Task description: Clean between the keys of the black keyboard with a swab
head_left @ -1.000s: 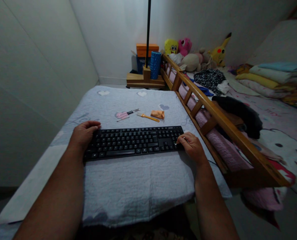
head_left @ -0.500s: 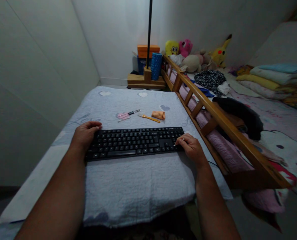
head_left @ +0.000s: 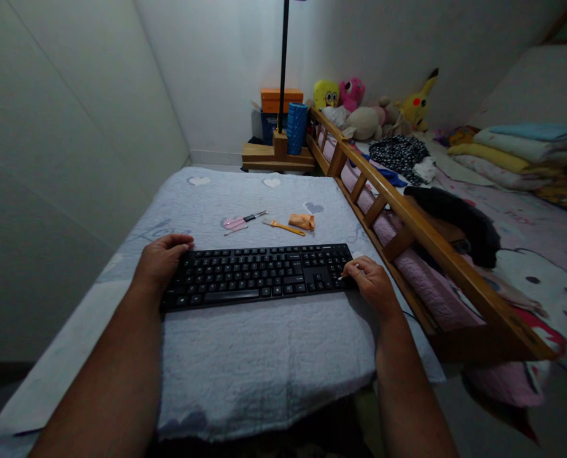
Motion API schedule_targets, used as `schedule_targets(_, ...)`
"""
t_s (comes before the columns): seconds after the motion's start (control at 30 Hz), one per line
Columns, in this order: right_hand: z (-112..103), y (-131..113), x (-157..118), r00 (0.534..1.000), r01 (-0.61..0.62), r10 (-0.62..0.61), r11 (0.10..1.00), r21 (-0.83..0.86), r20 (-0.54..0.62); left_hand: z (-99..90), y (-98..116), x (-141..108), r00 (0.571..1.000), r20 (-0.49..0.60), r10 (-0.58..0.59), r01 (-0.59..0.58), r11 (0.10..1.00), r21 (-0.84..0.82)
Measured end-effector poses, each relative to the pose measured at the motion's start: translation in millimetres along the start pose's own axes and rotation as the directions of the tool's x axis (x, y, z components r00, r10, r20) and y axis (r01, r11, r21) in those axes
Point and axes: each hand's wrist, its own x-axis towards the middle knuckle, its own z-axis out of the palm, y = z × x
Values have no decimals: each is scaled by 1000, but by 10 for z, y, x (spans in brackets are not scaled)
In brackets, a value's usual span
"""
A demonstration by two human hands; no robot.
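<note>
A black keyboard point(head_left: 259, 273) lies flat on the pale blue quilted cover point(head_left: 264, 356). My left hand point(head_left: 162, 257) is closed round its upper left corner, thumb along the edge. At the right end, my right hand point(head_left: 367, 280) pinches a cotton swab point(head_left: 342, 277), its white tip down at the number-pad keys. Beyond the keyboard lie a small brush with a yellow handle point(head_left: 288, 228), a crumpled orange cloth or packet point(head_left: 301, 221), and tweezers with a dark grip point(head_left: 255, 217). A thin stick-like item point(head_left: 236, 230) rests by the tweezers.
A wooden bed rail point(head_left: 383, 191) runs along the right side, with a bed, folded bedding point(head_left: 526, 149) and plush toys past it. Behind the covered surface stand a wooden base with a black pole point(head_left: 283, 70), a blue roller point(head_left: 297, 127) and an orange box point(head_left: 281, 99).
My right hand has shifted slightly right with the cotton swab, across the number-pad keys. My left hand stays on the keyboard's corner. The camera view has tilted a little.
</note>
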Motion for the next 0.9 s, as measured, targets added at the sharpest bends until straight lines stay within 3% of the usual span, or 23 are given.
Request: schedule_targets(0.9,-65,65,-12,996,-70,69,997,-16,-62,-8,-55,19,1000,8,25,-24,998,-57)
